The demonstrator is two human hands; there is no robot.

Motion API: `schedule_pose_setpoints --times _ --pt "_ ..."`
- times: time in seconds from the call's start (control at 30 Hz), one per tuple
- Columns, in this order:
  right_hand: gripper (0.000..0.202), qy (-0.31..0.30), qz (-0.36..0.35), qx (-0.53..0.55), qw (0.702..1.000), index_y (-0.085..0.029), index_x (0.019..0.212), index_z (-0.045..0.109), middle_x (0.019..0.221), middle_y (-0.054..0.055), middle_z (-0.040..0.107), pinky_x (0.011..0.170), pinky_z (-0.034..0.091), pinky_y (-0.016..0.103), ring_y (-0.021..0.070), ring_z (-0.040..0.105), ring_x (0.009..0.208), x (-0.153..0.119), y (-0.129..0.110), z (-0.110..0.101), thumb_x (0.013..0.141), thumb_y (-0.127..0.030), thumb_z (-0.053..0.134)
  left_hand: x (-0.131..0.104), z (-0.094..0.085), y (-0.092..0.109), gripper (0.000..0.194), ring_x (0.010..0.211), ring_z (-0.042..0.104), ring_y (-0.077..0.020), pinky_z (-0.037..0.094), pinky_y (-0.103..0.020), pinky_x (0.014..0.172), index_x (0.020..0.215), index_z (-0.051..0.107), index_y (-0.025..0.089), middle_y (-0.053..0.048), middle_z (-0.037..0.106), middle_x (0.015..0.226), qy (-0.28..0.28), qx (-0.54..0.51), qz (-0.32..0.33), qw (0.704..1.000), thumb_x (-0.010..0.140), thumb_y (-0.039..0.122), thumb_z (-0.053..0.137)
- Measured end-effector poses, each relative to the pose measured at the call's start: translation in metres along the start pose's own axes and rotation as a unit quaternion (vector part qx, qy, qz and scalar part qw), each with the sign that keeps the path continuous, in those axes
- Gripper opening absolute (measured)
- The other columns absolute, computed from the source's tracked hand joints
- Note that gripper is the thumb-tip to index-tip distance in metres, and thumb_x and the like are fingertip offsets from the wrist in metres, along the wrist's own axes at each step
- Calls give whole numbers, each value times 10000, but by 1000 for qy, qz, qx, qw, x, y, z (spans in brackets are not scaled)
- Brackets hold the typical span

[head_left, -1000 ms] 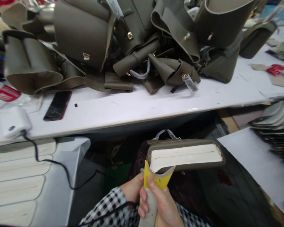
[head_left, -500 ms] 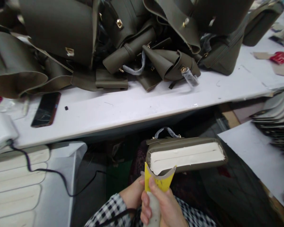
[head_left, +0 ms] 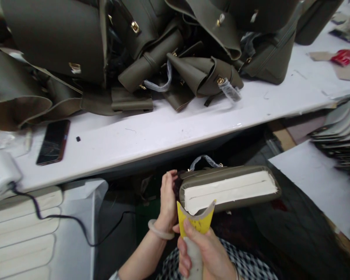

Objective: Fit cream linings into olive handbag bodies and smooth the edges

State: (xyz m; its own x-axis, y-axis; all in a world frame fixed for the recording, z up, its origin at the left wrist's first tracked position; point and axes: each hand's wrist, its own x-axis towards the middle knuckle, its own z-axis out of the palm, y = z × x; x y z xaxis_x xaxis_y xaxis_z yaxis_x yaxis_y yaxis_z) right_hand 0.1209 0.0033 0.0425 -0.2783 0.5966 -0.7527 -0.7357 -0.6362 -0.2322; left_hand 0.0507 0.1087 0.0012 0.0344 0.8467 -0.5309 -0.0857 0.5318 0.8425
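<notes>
My right hand (head_left: 202, 247) is wrapped round the grey handle of a tool with a yellow, curved-edge head (head_left: 197, 223). The tool's head overlaps the lower left corner of an olive bag (head_left: 236, 175), which lies on its side at my lap with its white panel (head_left: 230, 190) facing me. A plastic-wrapped handle (head_left: 205, 159) stands up at the bag's far side. Beside the bag's left end is my left hand (head_left: 168, 198), fingers stretched out and pointing away from me, a pale bangle round the wrist.
Many olive bags (head_left: 204, 74) are heaped on the white table (head_left: 128, 140). A phone (head_left: 53, 142) and a white corded device (head_left: 1, 171) lie at left. Pale panels (head_left: 23, 241) sit at lower left, and stacked pieces (head_left: 338, 140) at right.
My left hand has moved up from behind the tool to the bag's left end, its fingers now visible. The tool stays in my right hand. The view has shifted slightly.
</notes>
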Motion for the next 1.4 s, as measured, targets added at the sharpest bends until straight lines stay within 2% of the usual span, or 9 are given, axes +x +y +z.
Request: schedule_pose_setpoints --times 0.13,0.2,0.57,0.83,1.0,1.13,1.27,1.33,1.4 --pt "575 -3 -2 -11 1000 -129 864 616 497 -44 522 367 359 199 67 406 347 -1 -1 -3 710 -661 770 -7 7 31 596 1273 555 -240 275 -386 1186 1036 759 198 -55 702 1239 -122 48 155 979 1012 535 268" --pt "592 -7 11 -17 1000 -132 857 610 492 -48 517 366 368 203 68 403 343 0 -2 -5 687 -673 780 -10 12 38 597 1184 625 -243 248 -403 1201 943 792 187 -63 757 1105 -159 92 186 965 1020 498 288" --pt "640 -24 59 -65 996 -137 845 606 465 -58 505 349 389 196 65 396 329 1 -12 -14 622 -707 795 -11 18 36 567 1038 703 -206 296 -409 1181 903 798 198 -40 783 995 -124 78 161 976 1041 419 294" --pt "613 -43 64 -102 992 -117 851 636 472 -43 518 348 405 184 64 423 333 1 -17 -22 680 -692 763 -12 21 36 564 976 724 -207 295 -412 1177 860 801 194 -41 788 959 -109 76 146 980 1036 428 319" --pt "616 -42 46 -110 992 -121 796 632 439 -43 509 303 367 169 59 396 292 6 -15 -28 651 -704 768 -14 25 37 556 911 740 -196 292 -410 1174 825 800 193 -39 792 901 -85 104 150 980 1039 395 328" --pt "592 -47 34 -121 991 -125 767 639 420 -36 511 289 358 166 64 392 276 10 -10 -35 678 -700 748 -12 28 35 558 858 743 -173 320 -405 1149 773 783 206 -19 791 845 -60 135 178 973 1042 377 325" --pt "582 -35 17 -126 991 -138 651 600 386 -25 492 275 347 176 77 391 263 13 -4 -39 681 -701 744 -13 32 38 447 842 715 -140 322 -387 1143 844 740 198 -6 778 878 -56 282 236 928 1029 370 372" --pt "575 -26 6 -122 992 -150 611 568 373 -28 478 276 346 181 77 380 261 13 -5 -39 683 -690 751 -15 35 42 351 900 691 -151 304 -398 1155 957 705 181 -23 761 947 -44 388 257 884 1007 392 429" --pt "571 -18 2 -111 994 -154 618 560 379 -33 479 285 349 184 76 380 269 10 -9 -38 667 -683 769 -17 39 46 347 1098 635 -192 231 -444 1192 1163 636 173 -52 725 1129 -32 477 281 832 994 416 453"
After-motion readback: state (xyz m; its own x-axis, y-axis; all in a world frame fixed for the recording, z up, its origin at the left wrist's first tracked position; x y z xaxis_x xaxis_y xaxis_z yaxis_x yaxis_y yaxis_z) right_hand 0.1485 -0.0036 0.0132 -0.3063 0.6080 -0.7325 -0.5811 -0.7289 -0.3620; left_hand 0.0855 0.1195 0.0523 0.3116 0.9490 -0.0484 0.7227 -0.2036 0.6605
